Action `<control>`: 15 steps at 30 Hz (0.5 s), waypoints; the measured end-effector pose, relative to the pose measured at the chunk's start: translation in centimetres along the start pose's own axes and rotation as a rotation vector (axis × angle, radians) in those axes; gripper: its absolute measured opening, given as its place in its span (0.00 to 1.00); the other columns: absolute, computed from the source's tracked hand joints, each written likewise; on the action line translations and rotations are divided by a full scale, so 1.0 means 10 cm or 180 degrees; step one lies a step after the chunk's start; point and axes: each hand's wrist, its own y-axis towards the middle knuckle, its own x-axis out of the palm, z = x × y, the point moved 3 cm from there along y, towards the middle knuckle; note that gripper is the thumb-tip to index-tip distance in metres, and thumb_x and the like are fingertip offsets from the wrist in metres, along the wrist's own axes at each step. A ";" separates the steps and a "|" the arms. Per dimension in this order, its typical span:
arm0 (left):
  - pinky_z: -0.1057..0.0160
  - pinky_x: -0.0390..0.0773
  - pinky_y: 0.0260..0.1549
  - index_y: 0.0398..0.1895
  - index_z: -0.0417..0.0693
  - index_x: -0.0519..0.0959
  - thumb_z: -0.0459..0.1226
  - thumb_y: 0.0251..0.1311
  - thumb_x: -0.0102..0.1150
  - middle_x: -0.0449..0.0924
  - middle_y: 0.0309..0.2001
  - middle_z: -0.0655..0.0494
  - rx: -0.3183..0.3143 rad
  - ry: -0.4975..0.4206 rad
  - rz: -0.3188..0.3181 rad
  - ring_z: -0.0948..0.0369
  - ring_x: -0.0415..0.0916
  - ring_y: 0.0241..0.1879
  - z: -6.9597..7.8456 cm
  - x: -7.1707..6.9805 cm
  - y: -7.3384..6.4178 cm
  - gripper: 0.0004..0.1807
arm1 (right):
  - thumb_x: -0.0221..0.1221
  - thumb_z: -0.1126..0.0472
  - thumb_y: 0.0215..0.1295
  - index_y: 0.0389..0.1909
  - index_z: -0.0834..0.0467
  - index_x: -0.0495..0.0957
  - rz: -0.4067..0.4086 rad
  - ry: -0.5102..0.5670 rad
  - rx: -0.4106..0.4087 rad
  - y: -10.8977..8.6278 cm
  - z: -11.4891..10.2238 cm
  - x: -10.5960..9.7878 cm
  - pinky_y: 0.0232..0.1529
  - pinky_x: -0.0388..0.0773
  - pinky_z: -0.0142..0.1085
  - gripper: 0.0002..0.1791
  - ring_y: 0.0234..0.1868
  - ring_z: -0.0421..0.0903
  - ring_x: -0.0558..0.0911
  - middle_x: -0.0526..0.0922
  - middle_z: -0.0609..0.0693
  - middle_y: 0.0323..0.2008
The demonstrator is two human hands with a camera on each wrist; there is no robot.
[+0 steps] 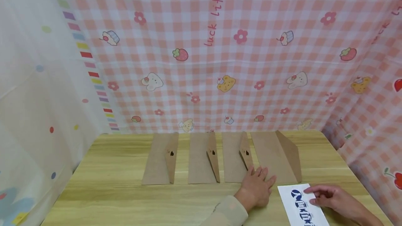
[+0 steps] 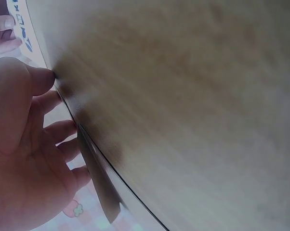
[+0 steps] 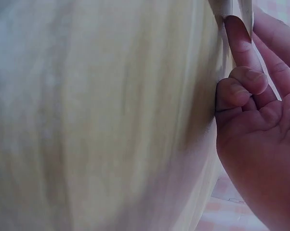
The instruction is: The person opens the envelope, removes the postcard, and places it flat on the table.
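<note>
At tbl point(image 1: 125, 201) R, card point(image 1: 287, 201) lengthwise fwd, slightly lft; L hand point(image 1: 255, 188) spread, R hand point(image 1: 337, 201) pinching it.

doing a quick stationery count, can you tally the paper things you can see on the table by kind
brown envelopes: 4
white printed sheet: 1
total: 5

L hand point(image 1: 255, 189) rests palm-down w/ fingers point(image 1: 263, 173) spread; R hand point(image 1: 337, 200) pinches, index point(image 1: 316, 188) ext'd, pinky point(image 3: 230, 94) curled.
</note>
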 end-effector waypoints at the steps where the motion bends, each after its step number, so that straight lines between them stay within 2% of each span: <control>1: 0.61 0.46 0.74 0.75 0.85 0.44 0.58 0.76 0.28 0.43 0.78 0.74 0.0002 -0.0005 0.0010 0.71 0.43 0.76 0.00 0.00 0.00 0.27 | 0.60 0.74 0.63 0.48 0.64 0.83 -0.0008 0.0005 0.0022 0.00 0.00 0.00 0.25 0.68 0.33 0.13 0.30 0.36 0.73 0.76 0.40 0.31; 9: 0.61 0.47 0.74 0.75 0.85 0.46 0.57 0.76 0.29 0.45 0.78 0.73 0.0010 -0.0028 0.0079 0.71 0.45 0.76 0.00 0.01 0.00 0.27 | 0.61 0.73 0.64 0.51 0.65 0.82 -0.0029 0.0022 0.0006 0.03 -0.02 0.02 0.24 0.66 0.35 0.15 0.29 0.37 0.73 0.75 0.41 0.30; 15: 0.62 0.47 0.74 0.75 0.85 0.46 0.58 0.75 0.29 0.45 0.78 0.74 0.0017 0.0022 0.0083 0.71 0.45 0.76 0.00 0.00 0.00 0.27 | 0.62 0.74 0.60 0.52 0.62 0.83 0.0094 -0.0058 -0.0126 0.03 -0.03 0.03 0.21 0.63 0.37 0.18 0.26 0.39 0.71 0.74 0.42 0.28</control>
